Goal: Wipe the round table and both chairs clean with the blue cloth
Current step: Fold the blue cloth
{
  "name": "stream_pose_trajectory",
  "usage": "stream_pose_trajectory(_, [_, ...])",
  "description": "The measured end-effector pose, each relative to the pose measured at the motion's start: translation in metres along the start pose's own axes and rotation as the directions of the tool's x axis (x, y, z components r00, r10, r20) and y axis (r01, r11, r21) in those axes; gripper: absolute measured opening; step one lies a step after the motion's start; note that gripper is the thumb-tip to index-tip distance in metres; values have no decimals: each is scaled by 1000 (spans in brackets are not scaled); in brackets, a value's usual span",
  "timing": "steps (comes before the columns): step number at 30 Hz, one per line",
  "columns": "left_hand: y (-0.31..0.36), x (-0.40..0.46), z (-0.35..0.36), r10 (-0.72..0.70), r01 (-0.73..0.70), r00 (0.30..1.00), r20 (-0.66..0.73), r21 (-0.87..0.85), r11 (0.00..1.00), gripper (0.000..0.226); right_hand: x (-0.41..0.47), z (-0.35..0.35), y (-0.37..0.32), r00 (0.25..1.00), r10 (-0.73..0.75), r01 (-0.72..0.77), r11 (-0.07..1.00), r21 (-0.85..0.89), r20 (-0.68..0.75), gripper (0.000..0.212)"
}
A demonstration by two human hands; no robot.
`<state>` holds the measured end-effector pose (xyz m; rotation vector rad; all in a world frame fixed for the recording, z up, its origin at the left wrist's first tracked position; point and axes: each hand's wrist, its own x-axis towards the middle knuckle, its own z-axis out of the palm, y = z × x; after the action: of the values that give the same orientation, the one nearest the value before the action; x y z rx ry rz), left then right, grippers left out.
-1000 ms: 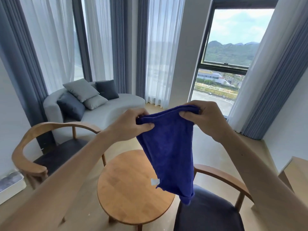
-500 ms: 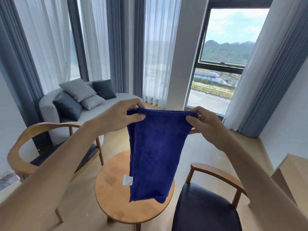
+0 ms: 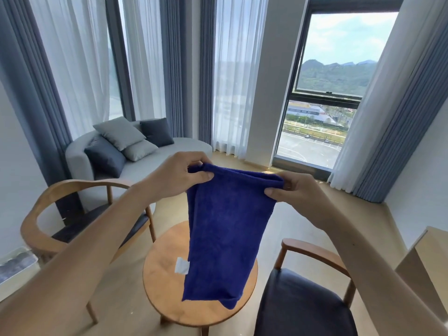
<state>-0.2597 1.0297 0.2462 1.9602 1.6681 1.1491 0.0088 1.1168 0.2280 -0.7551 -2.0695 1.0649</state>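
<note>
A person's two hands hold a blue cloth (image 3: 223,238) up at chest height over a small round wooden counter (image 3: 160,282); the left hand (image 3: 179,174) pinches the cloth's upper left corner between curled fingers and thumb, and the right hand (image 3: 298,191) pinches the upper right corner the same way; the cloth hangs folded lengthwise between them, its lower edge dangling in front of the counter top, though whether it touches the wood cannot be told; a small white label (image 3: 182,266) juts from the cloth's left edge.

A wooden armchair with a dark seat (image 3: 60,214) stands to the left of the counter, partly behind the left forearm; a second armchair of the same make (image 3: 305,304) stands just beside the counter on the right, its dark cushion in the lower foreground; a pale grey sofa (image 3: 169,154) with four light and dark cushions sits farther back against sheer white curtains and blue-grey drapes; a tall window (image 3: 327,93) at right looks out on green hills, low buildings and a paved lot under a cloudy sky; a light wooden panel (image 3: 421,270) edges in at far right.
</note>
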Motion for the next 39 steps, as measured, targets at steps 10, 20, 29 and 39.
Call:
stream_pose_trajectory(10, [-1,-3,-7,-43,27,992,118,136,990,12,2,9,-2,999,-38,38,999,0,-35,14])
stream_pose_trajectory(20, [29,10,48,45,-88,981,190,228,970,35,17,44,-29,994,-92,75,964,-256,-54,19])
stream_pose_trajectory(29, [50,16,24,139,-171,960,242,115,979,19,-53,42,88,884,252,-243,967,-73,393,57])
stream_pose_trajectory(39, [41,-21,-71,-5,-13,981,195,89,996,24,-63,119,134,907,208,-215,976,-24,367,6])
